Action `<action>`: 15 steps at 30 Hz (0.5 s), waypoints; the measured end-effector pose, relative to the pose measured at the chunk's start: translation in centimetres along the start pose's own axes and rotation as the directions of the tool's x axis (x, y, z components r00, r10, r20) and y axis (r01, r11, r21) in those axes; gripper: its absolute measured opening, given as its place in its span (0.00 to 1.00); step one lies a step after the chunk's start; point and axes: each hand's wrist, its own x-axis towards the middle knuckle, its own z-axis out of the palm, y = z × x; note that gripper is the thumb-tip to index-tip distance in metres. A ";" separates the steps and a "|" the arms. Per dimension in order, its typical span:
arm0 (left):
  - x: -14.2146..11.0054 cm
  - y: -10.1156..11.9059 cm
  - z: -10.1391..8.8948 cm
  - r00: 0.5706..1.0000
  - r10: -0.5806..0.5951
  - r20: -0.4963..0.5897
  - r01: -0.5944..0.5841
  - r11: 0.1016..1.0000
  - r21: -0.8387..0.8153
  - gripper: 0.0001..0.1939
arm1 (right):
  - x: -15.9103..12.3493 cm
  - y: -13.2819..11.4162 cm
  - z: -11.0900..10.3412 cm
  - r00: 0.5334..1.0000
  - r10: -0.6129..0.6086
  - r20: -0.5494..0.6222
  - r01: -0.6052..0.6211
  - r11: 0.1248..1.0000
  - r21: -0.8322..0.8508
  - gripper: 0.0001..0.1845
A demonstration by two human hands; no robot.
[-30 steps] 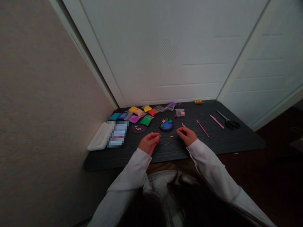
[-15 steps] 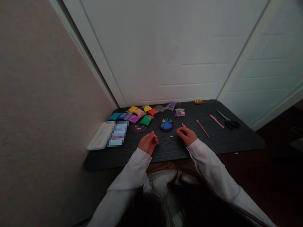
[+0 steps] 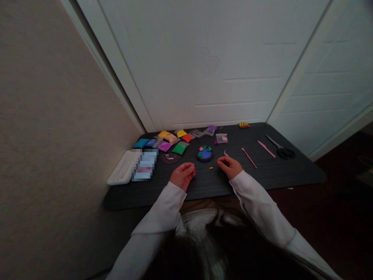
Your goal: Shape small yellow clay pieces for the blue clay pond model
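My left hand (image 3: 183, 176) is closed above the front of the table, thumb pressed to the fingers. A small piece of yellow clay showed between these fingertips a moment before; the fingers hide it now. My right hand (image 3: 230, 167) is pinched too, and what its fingertips hold, if anything, is too small to make out. Between the hands a small yellow clay strip (image 3: 211, 168) lies on the table. Just beyond it sits a round clay pond (image 3: 205, 154), blue with a dark rim, green leaves and a pink flower. A pink tool (image 3: 225, 153) lies partly behind my right hand.
Several clay packets, including a green one (image 3: 179, 147), lie at the back left. A dark translucent disc (image 3: 171, 158) and a white tray (image 3: 124, 167) are leftward. To the right lie a pink stick tool (image 3: 249, 158), a pink knife (image 3: 266, 149) and scissors (image 3: 284, 151).
The fingers of my left hand have shifted slightly, and the yellow bit between them has gone out of sight. My right hand stays nearly where it was.
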 end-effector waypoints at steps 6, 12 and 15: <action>0.0 0.2 0.1 1.000 -0.020 -0.002 0.020 0.999 -0.027 0.14 | 0.0 0.0 -0.1 1.000 -0.002 -0.005 0.002 1.000 -0.003 0.14; -0.2 0.5 0.4 1.000 -0.004 0.009 0.004 0.998 -0.062 0.14 | 0.0 -0.2 0.0 1.000 -0.002 -0.003 0.002 1.000 0.009 0.14; -0.3 0.4 0.4 1.000 -0.001 0.004 0.002 0.998 -0.060 0.14 | 0.0 -0.2 0.0 1.000 -0.002 -0.007 0.002 1.000 0.019 0.14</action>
